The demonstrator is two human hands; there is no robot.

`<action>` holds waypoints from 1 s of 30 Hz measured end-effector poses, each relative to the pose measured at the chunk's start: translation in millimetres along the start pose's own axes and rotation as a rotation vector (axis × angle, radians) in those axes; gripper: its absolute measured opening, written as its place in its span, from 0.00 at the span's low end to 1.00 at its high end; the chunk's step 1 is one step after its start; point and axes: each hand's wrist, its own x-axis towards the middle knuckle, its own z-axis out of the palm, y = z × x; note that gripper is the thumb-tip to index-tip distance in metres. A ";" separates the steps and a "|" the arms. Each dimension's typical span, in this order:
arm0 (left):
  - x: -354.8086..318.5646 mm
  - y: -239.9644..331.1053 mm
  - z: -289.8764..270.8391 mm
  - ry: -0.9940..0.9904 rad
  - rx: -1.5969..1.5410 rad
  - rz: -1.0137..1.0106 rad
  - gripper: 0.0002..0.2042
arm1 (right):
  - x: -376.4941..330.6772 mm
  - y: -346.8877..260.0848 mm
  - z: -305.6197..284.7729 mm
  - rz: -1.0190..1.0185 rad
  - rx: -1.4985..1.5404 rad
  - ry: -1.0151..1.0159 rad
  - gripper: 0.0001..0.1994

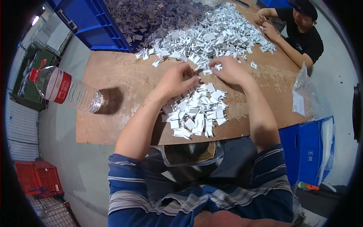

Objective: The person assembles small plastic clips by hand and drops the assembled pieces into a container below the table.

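Both hands sit over the table (pixel 113 75): left hand (pixel 174 80) and right hand (pixel 228 70) pinch small white pieces (pixel 211 70) between them, fingers together. Sorted white pile (pixel 196 111) below, big loose heap (pixel 211 36) beyond, water bottle (pixel 68 90) left, another person (pixel 298 32) opposite.

- Small white piece between the fingers (pixel 194 78) of the left hand (pixel 176 80) and the right hand (pixel 228 70): too small to tell its shape or how gripped.
- Fingertips of the right hand tucked under, out of sight.
- Near edge of the counter (pixel 113 75) covered by forearms.
- Blue crate (pixel 99 23) cut off at the top edge.
- Dark pieces (pixel 151 15) inside: blurred together.
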 end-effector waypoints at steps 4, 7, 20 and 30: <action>1.2 -1.5 -1.8 0.044 0.046 -0.150 0.16 | 1.6 -19.0 -3.3 -0.029 0.243 -0.176 0.10; -0.6 -10.3 3.4 0.190 -0.024 -0.146 0.15 | -0.5 -45.5 -23.4 0.122 0.417 -0.464 0.11; 6.5 -19.3 15.1 0.281 0.090 -0.048 0.08 | 5.8 -22.1 15.9 0.046 0.362 0.018 0.15; 4.8 -11.8 14.5 0.375 -0.112 0.077 0.05 | 5.0 -29.6 16.7 0.006 0.305 0.044 0.19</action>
